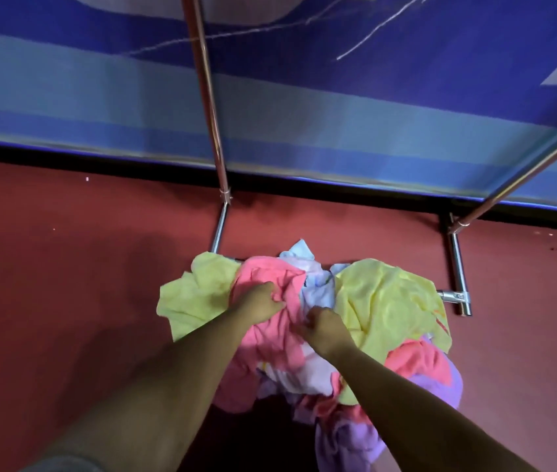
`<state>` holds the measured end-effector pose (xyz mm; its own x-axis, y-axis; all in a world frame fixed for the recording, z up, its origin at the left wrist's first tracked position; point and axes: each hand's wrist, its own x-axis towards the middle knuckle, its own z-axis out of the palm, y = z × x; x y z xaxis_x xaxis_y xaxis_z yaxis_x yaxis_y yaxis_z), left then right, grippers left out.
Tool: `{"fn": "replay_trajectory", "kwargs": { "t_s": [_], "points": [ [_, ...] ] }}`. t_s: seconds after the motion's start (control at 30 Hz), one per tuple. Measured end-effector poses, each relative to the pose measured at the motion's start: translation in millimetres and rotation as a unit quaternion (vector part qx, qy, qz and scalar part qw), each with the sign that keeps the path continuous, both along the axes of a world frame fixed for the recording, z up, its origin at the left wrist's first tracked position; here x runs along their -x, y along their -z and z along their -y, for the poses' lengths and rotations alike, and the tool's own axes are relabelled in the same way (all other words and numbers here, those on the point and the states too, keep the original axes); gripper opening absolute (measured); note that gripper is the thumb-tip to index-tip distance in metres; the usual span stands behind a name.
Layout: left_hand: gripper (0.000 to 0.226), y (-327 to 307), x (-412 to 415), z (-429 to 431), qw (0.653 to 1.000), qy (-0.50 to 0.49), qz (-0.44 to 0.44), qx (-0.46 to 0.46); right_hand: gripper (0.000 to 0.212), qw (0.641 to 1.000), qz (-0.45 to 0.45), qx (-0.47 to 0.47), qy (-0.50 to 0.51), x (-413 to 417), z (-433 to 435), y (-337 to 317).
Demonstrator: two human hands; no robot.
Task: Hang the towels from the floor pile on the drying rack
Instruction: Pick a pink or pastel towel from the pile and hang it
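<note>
A pile of towels lies on the red floor below me, over the rack's base: a pink towel (270, 332) in the middle, yellow towels (386, 301) on both sides, pale blue and purple ones among them. My left hand (260, 301) grips a fold of the pink towel near its top. My right hand (324, 327) pinches the same pink towel a little lower and to the right. The metal drying rack (210, 107) rises behind the pile, with one upright pole at the centre and another at the far right.
The rack's chrome base tubes (457, 267) lie on the floor at the right and left of the pile. A blue striped wall (338, 124) with a black skirting stands close behind. Thin strings cross the top of the view.
</note>
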<state>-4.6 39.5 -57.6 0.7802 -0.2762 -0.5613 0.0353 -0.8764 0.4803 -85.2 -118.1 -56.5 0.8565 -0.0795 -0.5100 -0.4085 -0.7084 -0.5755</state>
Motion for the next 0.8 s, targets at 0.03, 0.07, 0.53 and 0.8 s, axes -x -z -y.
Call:
{"fn": "replay_trajectory", "kwargs": {
  "t_s": [0.03, 0.07, 0.53, 0.8],
  "points": [
    [0.02, 9.0, 3.7, 1.2, 1.0, -0.003, -0.016, 0.001, 0.041, 1.0, 0.026, 0.003, -0.002, 1.7, 0.1, 7.0],
    [0.019, 16.2, 7.3, 2.2, 0.999, -0.011, -0.03, 0.014, 0.043, 0.999, 0.04, -0.002, 0.003, 2.4, 0.4, 12.7],
    [0.033, -80.7, -2.0, 11.0, 0.969, -0.049, -0.053, 0.235, 0.035, 0.934, 0.007, -0.325, 0.146, -29.5, 18.6, -137.8],
    [0.013, -270.6, 8.5, 4.3, 0.938, -0.022, 0.164, 0.305, 0.028, 0.88, 0.176, -0.403, 0.181, -5.9, 24.8, -311.4]
  ]
}}
